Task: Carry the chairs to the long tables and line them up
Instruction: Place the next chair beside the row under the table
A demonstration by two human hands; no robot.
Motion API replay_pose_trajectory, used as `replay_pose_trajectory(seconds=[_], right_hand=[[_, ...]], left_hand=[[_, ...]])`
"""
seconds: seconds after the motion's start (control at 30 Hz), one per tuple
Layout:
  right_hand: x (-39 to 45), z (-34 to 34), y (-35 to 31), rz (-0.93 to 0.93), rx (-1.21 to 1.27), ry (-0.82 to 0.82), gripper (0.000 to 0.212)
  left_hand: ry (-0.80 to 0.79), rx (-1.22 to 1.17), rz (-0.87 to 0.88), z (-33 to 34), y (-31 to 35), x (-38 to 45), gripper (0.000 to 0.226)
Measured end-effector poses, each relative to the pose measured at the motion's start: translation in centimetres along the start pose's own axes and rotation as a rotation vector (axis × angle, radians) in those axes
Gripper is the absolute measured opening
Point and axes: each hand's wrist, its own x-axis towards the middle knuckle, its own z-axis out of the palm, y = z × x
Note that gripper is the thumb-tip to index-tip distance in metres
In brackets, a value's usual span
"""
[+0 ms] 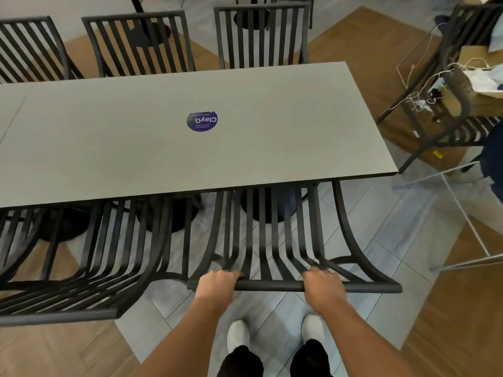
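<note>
Chair in hand: black slatted metal chair [275, 240], directly ahead of the person, seat pushed part-way under the near edge of the long grey rectangular table [163, 148].
Left hand [216, 282]: fingers curled over the chair's top rail, left of centre; firm grip.
Right hand [324, 284]: fingers curled over the same rail, right of centre; firm grip.
Key relation: the top rail runs left to right across the person's front, both hands on it and about equally near; the chair lies forward of the hands, toward the table.
Long axis: the rail sits roughly parallel to the table's near edge, its right end perhaps slightly further back; the slats run from the rail away under the tabletop.
Facing: seat front points at the table, backrest toward the person.
Neighbour: second black slatted chair [89, 262] just beside it on the left, also tucked at the near edge; its rail sits nearer the camera and angled.
Far side: row of three matching black chairs [138, 42] lined up along the table's opposite edge.
Step (judged): final placement of this chair at the table's right end.
Next move (judged): an even push or small twist from both hands squares the rail with the table edge and the neighbour.
Risk (judged): chair frame touching the neighbour or the dark round table base [268, 205].
</note>
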Motion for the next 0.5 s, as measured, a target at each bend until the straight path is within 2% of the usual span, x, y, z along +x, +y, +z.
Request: replay_pose_trajectory(seconds=[0.5], right_hand=[[0.6,0.6,7.9,-0.100,-0.040,0.015,0.025]], left_hand=[[-0.045,-0.075,-0.075,1.7,7.6,0.0,0.060]])
